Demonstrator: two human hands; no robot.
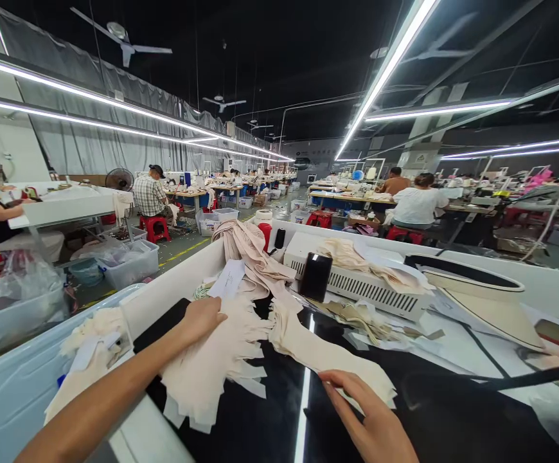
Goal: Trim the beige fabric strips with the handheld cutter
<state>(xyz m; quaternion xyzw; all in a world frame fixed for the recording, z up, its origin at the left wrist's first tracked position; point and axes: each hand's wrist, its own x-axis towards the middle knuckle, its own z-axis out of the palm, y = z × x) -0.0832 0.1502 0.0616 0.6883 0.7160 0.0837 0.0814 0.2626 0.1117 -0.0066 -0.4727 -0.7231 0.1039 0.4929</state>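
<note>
My left hand [203, 319] rests with curled fingers at the upper edge of a fanned pile of cream fabric pieces [207, 379], just below a white paper slip [228, 280]. What its fingertips hold is hidden. My right hand [369, 415] pinches the lower edge of a second stack of cream fabric pieces [332, 350] between thumb and fingers. Both stacks lie on a glossy black work surface [279, 418]. Behind them a bunched pinkish fabric [250, 254] drapes over the table's raised white edge.
A black phone [315, 276] leans on a white vented machine [356, 276] with fabric on top. Scraps [366, 318] lie before it; a cream visor [486, 292] sits at right. At left stands a blue tub [14, 399] beside more fabric [87, 360]. Several people work at tables beyond.
</note>
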